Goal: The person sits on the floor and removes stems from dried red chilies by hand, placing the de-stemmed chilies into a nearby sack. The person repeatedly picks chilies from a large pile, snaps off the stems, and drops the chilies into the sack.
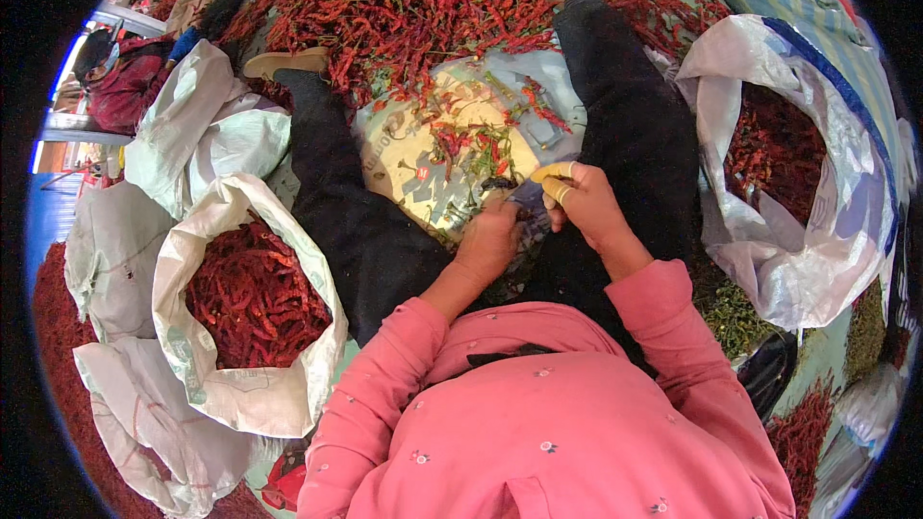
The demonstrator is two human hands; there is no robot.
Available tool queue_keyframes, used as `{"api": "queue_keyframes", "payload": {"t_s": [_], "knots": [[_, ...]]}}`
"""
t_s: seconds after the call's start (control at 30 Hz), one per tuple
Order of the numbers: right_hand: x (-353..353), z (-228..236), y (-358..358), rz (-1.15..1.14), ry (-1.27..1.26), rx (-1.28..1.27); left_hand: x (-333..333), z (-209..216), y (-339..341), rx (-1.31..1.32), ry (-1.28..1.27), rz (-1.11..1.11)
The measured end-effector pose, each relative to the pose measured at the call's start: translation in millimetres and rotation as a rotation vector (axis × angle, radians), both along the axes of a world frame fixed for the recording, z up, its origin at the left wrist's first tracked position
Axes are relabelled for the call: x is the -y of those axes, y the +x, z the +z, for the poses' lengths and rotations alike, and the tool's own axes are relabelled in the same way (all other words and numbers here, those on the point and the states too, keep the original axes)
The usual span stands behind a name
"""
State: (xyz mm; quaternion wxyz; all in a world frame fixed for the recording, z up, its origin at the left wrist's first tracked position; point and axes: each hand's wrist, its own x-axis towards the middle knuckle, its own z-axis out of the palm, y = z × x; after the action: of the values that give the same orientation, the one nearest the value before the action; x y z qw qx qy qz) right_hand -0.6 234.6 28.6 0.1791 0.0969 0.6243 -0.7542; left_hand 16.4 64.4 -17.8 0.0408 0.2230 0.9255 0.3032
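My left hand is closed low between my legs, its fingers curled around something small and dark that I cannot make out. Just right of it, my right hand has its fingers drawn together, with yellow finger covers on some of them. Whatever those fingers pinch, if anything, is hidden. In front of both hands lies a pale printed sheet. Scattered over it are loose red chillies and green stems. A large heap of dried red chillies spreads beyond my feet.
An open white sack of red chillies stands at my left, with more white sacks around it. Another open sack at my right holds dark red chillies. Green stems lie beside it. Another person sits at the far left.
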Motion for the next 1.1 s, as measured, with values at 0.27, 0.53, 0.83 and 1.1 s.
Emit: {"api": "queue_keyframes", "payload": {"t_s": [0.27, 0.53, 0.83, 1.1], "knots": [[6.2, -4.4, -1.5, 0.013, 0.068, 0.014, 26.2, 1.1, -8.9, -0.185, 0.165, -0.022], [18.0, -32.0, -2.1, 0.163, 0.399, -0.188, 105.3, 31.8, 1.3, 0.578, 0.618, 0.526], [28.5, -30.4, 2.5, 0.252, 0.665, -0.313, 40.1, 10.7, 1.8, -0.029, -0.071, -0.049], [30.8, -25.5, 1.2, 0.284, 0.681, -0.29, 47.5, -5.7, -5.5, -0.099, -0.033, -0.025]]}}
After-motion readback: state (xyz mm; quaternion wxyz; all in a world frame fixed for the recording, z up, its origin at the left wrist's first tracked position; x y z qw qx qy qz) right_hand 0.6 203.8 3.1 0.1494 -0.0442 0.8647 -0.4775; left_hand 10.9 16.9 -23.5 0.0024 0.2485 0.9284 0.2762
